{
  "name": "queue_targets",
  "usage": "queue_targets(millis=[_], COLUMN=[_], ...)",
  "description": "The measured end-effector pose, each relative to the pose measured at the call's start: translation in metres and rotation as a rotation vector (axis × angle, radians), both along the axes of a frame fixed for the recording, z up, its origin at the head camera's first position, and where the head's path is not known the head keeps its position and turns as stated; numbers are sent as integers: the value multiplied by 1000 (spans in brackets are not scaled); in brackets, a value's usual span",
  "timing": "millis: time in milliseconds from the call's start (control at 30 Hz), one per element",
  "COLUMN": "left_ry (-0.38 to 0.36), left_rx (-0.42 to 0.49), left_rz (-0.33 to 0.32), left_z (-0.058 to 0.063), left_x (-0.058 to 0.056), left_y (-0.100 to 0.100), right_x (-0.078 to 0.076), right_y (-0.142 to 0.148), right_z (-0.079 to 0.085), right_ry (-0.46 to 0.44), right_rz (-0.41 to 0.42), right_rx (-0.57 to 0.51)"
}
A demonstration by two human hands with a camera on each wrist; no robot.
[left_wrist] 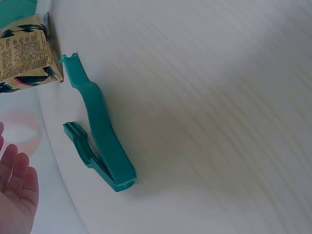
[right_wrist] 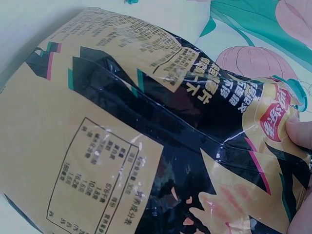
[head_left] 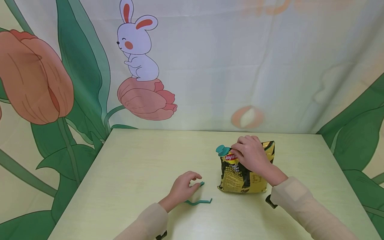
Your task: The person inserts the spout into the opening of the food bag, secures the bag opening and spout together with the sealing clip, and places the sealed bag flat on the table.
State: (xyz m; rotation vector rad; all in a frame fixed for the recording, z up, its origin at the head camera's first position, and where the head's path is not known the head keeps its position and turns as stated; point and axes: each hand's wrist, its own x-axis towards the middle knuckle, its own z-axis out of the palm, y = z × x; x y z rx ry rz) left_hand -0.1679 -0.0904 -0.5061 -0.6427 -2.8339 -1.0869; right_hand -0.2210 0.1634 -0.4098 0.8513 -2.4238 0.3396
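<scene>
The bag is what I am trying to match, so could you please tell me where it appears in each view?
Head: the bag is right of centre, in the lower half, with the right hand at its top.
Left wrist: upper left, cut off by the edge.
Right wrist: it fills most of the picture.
Shared landmark: the curtain, seen in all three.

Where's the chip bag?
In the head view, the chip bag is right of centre on the table, its top gripped by the right hand.
</scene>
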Motion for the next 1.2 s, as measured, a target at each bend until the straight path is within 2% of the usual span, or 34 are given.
queue_targets(millis=[267,600,900,1200], left_ry=[-1,-49,-79,-143], left_rx=[-43,-63,-126,-168], left_rz=[-13,-25,-62,-71], left_z=[-6,-13,-21,-20], left_x=[3,4,6,11], left_y=[-7,-14,-21,-24], right_x=[0,0,0,1], right_y=[0,0,1,1], right_z=[0,1,0,1], right_ry=[-5,-14,-3,-10], right_rz=[-6,-5,4,2], right_rx=[0,1,-2,3])
